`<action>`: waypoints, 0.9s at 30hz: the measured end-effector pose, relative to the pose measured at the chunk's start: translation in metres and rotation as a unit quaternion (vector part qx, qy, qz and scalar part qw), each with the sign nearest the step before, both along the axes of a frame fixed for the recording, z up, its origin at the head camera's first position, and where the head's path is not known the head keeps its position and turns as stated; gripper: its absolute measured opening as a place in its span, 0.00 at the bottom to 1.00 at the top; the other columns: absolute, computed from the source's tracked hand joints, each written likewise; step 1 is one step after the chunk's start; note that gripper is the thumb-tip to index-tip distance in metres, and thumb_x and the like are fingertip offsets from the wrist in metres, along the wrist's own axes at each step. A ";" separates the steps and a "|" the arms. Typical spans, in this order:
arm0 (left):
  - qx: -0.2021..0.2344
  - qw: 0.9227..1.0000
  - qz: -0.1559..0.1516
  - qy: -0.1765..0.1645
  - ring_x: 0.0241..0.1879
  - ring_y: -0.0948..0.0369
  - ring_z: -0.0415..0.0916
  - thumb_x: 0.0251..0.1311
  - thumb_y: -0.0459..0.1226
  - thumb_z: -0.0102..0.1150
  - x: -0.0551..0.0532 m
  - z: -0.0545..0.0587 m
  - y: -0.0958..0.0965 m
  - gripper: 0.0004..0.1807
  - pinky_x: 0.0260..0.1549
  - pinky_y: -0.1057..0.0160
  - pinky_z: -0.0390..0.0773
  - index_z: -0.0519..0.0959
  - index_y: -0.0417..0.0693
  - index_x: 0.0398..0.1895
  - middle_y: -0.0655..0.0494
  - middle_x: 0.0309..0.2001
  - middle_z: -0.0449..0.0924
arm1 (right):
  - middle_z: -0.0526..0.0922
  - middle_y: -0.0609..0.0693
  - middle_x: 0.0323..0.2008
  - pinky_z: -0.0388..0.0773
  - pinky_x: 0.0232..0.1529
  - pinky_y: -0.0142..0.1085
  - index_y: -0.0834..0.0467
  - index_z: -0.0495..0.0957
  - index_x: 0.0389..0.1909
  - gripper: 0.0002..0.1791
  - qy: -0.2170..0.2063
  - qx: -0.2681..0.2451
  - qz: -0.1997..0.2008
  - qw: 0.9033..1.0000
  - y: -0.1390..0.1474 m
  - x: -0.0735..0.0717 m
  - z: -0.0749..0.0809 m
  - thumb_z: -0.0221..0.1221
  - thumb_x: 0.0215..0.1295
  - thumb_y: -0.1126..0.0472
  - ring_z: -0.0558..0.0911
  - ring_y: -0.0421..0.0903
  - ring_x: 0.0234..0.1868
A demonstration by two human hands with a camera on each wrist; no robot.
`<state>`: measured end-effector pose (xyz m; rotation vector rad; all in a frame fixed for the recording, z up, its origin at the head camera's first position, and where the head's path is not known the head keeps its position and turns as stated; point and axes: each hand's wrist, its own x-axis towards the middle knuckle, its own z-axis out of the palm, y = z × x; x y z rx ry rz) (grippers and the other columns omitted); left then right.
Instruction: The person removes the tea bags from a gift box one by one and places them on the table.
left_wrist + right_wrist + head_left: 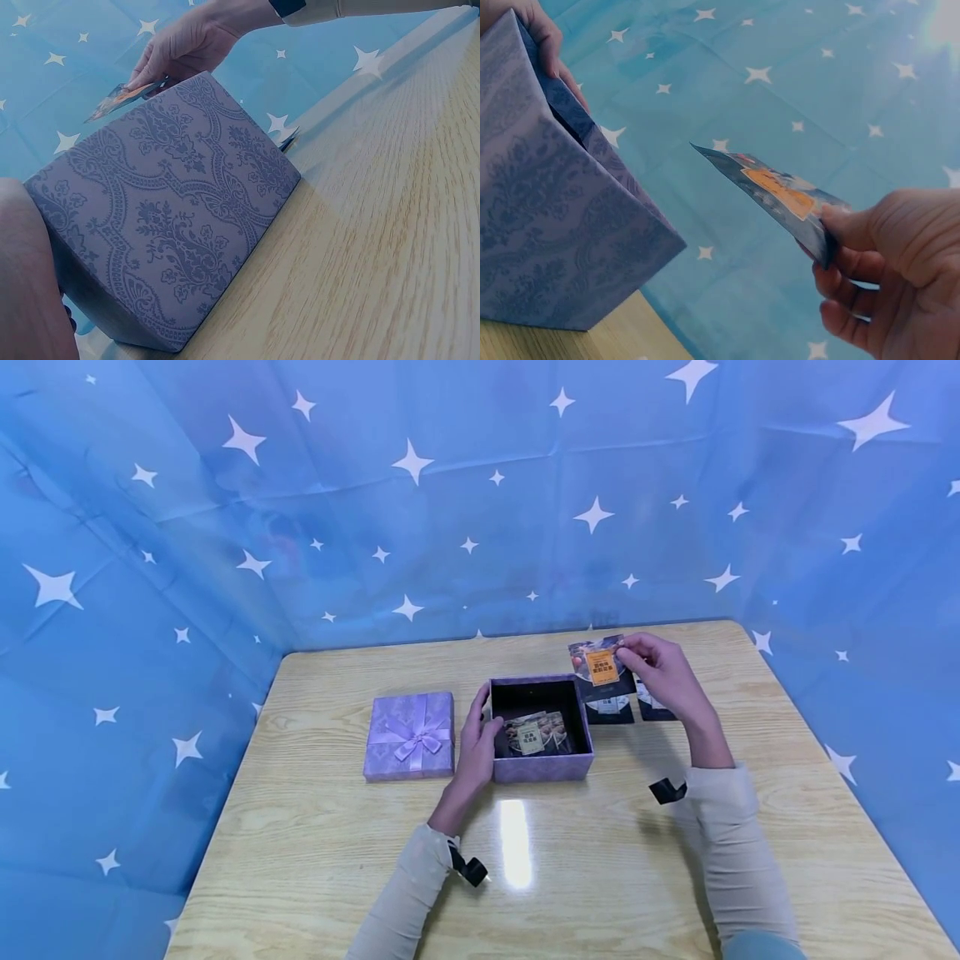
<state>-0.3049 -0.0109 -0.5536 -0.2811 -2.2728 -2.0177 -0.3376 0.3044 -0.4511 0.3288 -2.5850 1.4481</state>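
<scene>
A purple patterned box (543,768) stands without its lid on the table. My left hand (474,750) grips its left wall, thumb over the rim. Inside lie dark packets with a pale green label (530,737). Above the table, right of the box, my right hand (666,675) pinches the right edge of a flat dark packet with an orange label (602,667). The right wrist view shows thumb and fingers on that packet (780,196), held tilted and apart from the box. In the left wrist view the box's side (172,202) hides most of the inside.
Left of the box lies a purple lid with a ribbon bow (411,735). Dark packets with pale labels (611,710) lie on the table to the right, partly under the held packet and right hand. A blue curtain with white stars (480,510) hangs behind the wooden table (322,860).
</scene>
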 end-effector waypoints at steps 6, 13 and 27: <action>0.005 1.000 0.002 0.000 0.81 0.56 0.50 0.76 0.33 0.47 -0.001 -0.001 0.001 0.35 0.78 0.45 0.53 0.58 0.62 0.83 0.57 0.82 0.57 | 0.85 0.63 0.42 0.69 0.28 0.32 0.67 0.80 0.57 0.17 -0.016 0.010 -0.019 1.000 0.006 -0.001 -0.001 0.53 0.82 0.58 0.74 0.52 0.33; 0.015 1.000 -0.002 0.003 0.81 0.52 0.49 0.76 0.31 0.46 -0.002 -0.001 0.001 0.35 0.78 0.44 0.52 0.56 0.55 0.84 0.52 0.82 0.55 | 0.85 0.67 0.42 0.70 0.29 0.32 0.71 0.79 0.56 0.16 -0.028 0.010 -0.028 0.999 0.001 0.009 0.016 0.53 0.81 0.63 0.75 0.49 0.33; 0.000 1.000 0.000 0.006 0.81 0.55 0.50 0.75 0.33 0.46 -0.002 -0.001 -0.001 0.35 0.78 0.46 0.54 0.57 0.57 0.84 0.57 0.82 0.57 | 0.85 0.66 0.49 0.74 0.32 0.30 0.68 0.78 0.58 0.19 -0.056 0.011 -0.060 0.997 0.033 -0.007 -0.011 0.53 0.82 0.55 0.77 0.39 0.36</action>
